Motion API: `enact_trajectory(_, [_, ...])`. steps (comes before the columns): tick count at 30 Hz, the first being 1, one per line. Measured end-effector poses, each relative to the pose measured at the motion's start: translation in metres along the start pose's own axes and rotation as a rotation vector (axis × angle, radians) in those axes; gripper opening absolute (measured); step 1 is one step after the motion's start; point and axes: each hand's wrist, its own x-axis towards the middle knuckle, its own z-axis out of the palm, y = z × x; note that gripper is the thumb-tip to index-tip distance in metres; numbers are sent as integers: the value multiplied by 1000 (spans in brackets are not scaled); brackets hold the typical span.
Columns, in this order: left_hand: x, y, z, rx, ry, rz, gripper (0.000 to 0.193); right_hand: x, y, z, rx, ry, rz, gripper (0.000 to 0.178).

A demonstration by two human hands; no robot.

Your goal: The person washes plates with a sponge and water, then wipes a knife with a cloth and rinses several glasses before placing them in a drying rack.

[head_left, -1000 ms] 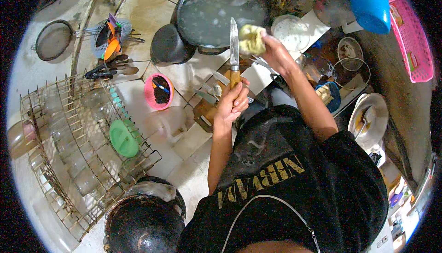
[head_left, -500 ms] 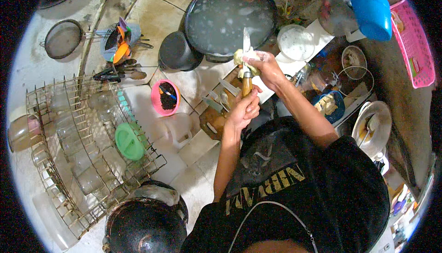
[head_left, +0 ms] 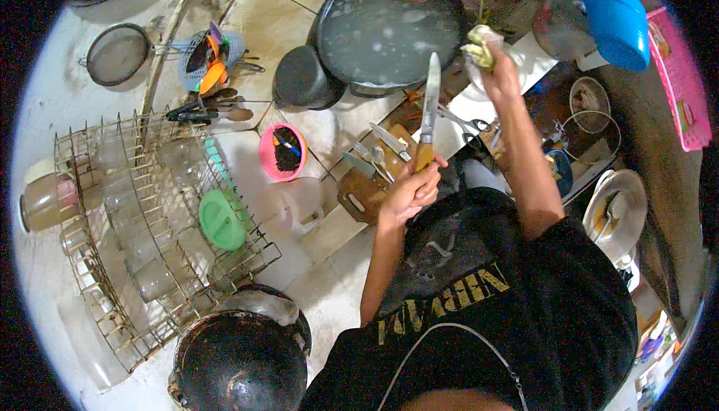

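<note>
My left hand [head_left: 410, 195] is closed round the wooden handle of a knife [head_left: 431, 100]. Its blade points up and away from me, bare along its length. Farther forward and to the right, my right hand [head_left: 505, 78] grips a crumpled pale yellow sponge [head_left: 481, 48], apart from the blade. Just left of the knife, other knives and cutlery [head_left: 387, 141] lie by a wooden board [head_left: 359, 198]. A large dark basin [head_left: 323, 46] of cloudy, sudsy water stands ahead of both hands.
A wire rack [head_left: 264, 255] with glassware and a green lid [head_left: 222, 218] fills the left side. Nearer are a pink bowl [head_left: 268, 153] of dark bits and a black pot [head_left: 296, 78]. A blackened pot [head_left: 240, 366] sits low left; blue bucket [head_left: 616, 22] and metal pan [head_left: 618, 209] stand right.
My right hand and the sponge have left the blade, moving forward and to the right. The knife stays in my left hand. The whole view has shifted slightly.
</note>
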Motion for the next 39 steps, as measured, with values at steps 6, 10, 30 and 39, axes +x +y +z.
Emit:
enact_trajectory(6, [12,18,-10,-48,24,60,21,-41,28,3,-207,-199,187,37])
enact_trajectory(10, [22,28,-2,-27,2,42,22,-64,41,26,-389,-404,284,25])
enact_trajectory(30, [34,10,12,-65,44,-42,21,-37,38,36,-233,-39,184,17])
enact_trajectory(39, [9,-6,1,-117,-28,-27,20,23,-18,-46,-256,176,-222,23])
